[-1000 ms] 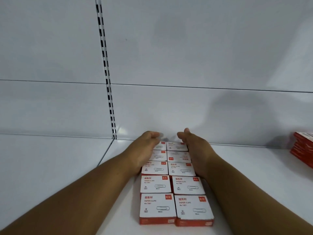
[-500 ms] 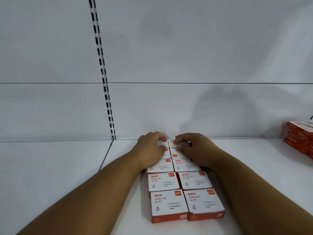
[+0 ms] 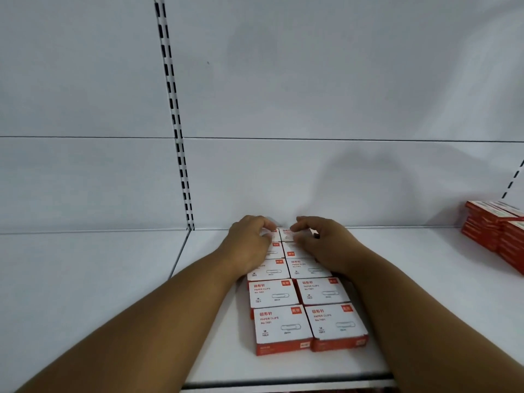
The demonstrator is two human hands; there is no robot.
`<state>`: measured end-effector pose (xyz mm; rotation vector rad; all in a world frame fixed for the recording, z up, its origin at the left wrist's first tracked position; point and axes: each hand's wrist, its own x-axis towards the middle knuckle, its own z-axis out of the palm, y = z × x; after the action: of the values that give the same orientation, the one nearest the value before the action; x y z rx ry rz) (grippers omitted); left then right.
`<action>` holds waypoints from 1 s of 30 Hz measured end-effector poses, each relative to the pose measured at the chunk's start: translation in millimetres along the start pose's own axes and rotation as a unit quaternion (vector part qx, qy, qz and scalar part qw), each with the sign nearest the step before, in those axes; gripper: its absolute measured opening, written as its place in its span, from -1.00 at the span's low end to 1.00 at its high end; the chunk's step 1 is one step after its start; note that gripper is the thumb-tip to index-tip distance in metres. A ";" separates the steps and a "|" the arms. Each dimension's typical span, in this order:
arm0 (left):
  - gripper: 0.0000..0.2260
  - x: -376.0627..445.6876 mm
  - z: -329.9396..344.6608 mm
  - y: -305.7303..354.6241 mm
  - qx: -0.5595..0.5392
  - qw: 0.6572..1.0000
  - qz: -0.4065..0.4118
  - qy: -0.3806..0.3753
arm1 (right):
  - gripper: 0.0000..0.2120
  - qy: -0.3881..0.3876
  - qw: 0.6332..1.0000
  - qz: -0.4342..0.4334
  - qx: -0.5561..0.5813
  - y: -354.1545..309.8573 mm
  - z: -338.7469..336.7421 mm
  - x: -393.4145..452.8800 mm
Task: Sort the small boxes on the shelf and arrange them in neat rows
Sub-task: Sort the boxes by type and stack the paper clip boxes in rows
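Since a second ago your hands have changed from flat palms pressed along the outer sides of the block to curled fingers set down on its far end, and since half a second ago they have hardly shifted.

Your paper clip boxes (image 3: pixel 300 290) lie flat on the white shelf (image 3: pixel 99 279) in two columns that run from near the front edge back to the rear panel (image 3: pixel 283 180), white tops up with red print, red sides showing on the nearest pair. Neighbouring boxes touch, though the left column sits slightly askew against the right one in the front rows.

Your left hand (image 3: pixel 251 245) lies over the far boxes of the left column, fingers bent down onto the rearmost one; whether they pinch it or only press on it cannot be told. Your right hand (image 3: pixel 323 245) mirrors it on the right column, fingers curled with their tips on the rearmost box (image 3: pixel 286 234), and here too the grip is unclear. The fingertips of both hands are near each other above the seam between the columns, and both forearms reach in from the lower corners.

Well apart, at the right edge of the shelf, stands a stack of red boxes (image 3: pixel 493 236). A slotted upright (image 3: pixel 173 114) runs up the rear panel to the left of your hands.
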<state>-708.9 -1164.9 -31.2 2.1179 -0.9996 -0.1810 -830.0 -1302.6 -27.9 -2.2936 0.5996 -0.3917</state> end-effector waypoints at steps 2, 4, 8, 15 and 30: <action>-0.76 -5.1 -3.5 2.0 -0.036 0.999 -0.019 0.017 | -0.82 0.015 1.000 0.008 0.020 0.4 -2.4 -5.6; -0.76 -8.9 -11.8 2.9 -0.042 0.998 -0.022 0.040 | -0.84 0.046 0.998 0.008 0.028 -0.5 -8.7 -11.5; -0.85 -22.3 -42.2 6.6 0.123 0.990 -0.003 0.072 | -0.89 0.088 0.994 -0.011 -0.071 -8.7 -26.1 -28.7; -0.66 -60.2 -33.6 4.6 0.275 0.960 -0.051 -0.028 | -0.81 0.046 0.990 0.060 -0.121 -1.3 -18.8 -54.7; -0.74 -59.2 -20.3 0.8 0.263 0.964 -0.032 0.001 | -0.81 0.082 0.992 0.084 -0.053 -2.8 -11.2 -58.5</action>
<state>-741.2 -1111.4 -27.6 2.6298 -1.0629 0.0671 -883.5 -1276.6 -24.2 -2.3049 0.9087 -0.4785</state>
